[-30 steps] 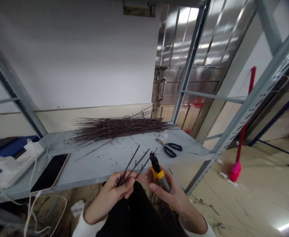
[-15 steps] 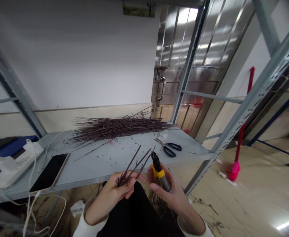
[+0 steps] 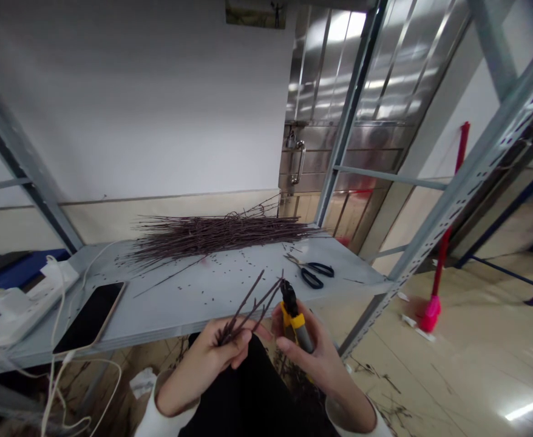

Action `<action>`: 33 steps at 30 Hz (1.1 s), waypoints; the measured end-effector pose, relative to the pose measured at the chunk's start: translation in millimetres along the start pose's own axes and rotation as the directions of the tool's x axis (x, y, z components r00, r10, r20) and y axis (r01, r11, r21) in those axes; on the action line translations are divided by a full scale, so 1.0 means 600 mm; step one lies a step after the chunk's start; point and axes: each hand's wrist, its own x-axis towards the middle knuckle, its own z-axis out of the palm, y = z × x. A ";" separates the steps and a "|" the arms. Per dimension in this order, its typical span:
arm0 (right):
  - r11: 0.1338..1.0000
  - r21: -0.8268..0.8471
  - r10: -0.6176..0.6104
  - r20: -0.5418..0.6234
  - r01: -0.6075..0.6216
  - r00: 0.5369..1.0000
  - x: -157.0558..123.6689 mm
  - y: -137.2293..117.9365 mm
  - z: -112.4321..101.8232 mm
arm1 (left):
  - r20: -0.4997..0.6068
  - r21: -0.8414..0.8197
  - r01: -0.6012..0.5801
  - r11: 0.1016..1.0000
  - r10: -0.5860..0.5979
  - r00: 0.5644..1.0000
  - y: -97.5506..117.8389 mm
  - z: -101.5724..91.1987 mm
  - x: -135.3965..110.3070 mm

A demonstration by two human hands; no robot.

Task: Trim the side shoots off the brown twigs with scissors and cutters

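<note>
Reddish-brown forked twigs (image 3: 248,309) fan out of the person's left hand (image 3: 200,370), whose fingers close tightly around their lower ends, while the right hand (image 3: 316,358) wraps narrowly and firmly around the grey-and-yellow handles of small hand cutters (image 3: 296,321), their black head pointing up; whether the blades stand open or shut is too small to tell. The twig tips reach almost to the cutter head, so the two hands are working close together, and blades slipping along a thin, springy stem could catch the left fingers. A stem this slender might also snap or flick if squeezed off-centre, throwing bits outward. Similar twigs lie in a long heap (image 3: 216,237) on the grey metal shelf (image 3: 179,309), which is peppered with small fragments, near black-handled scissors (image 3: 312,273). Toward the left of the shelf sit a phone (image 3: 88,318) and a white power strip (image 3: 25,309), its tangled cables (image 3: 54,376) drooping over the edge, where stray fragments could settle or a careless elbow could snag a loop.
</note>
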 end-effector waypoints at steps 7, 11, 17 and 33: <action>0.998 -0.060 0.004 0.006 -0.004 1.000 0.003 -0.003 -0.008 | -0.032 -0.013 0.022 1.000 -0.022 0.999 0.003 -0.001 -0.004; 0.996 -0.091 -0.004 0.004 0.004 1.000 0.001 -0.005 -0.011 | -0.045 -0.021 0.045 0.999 -0.046 0.998 0.012 0.001 -0.004; 0.996 -0.091 0.024 0.001 -0.023 1.000 0.000 -0.004 -0.015 | -0.018 -0.005 0.034 0.999 -0.035 0.999 0.010 0.001 -0.004; 0.910 -0.413 -0.018 -0.094 -0.022 0.995 0.007 -0.015 -0.029 | 0.038 0.064 0.072 0.995 -0.075 0.996 0.013 -0.007 -0.012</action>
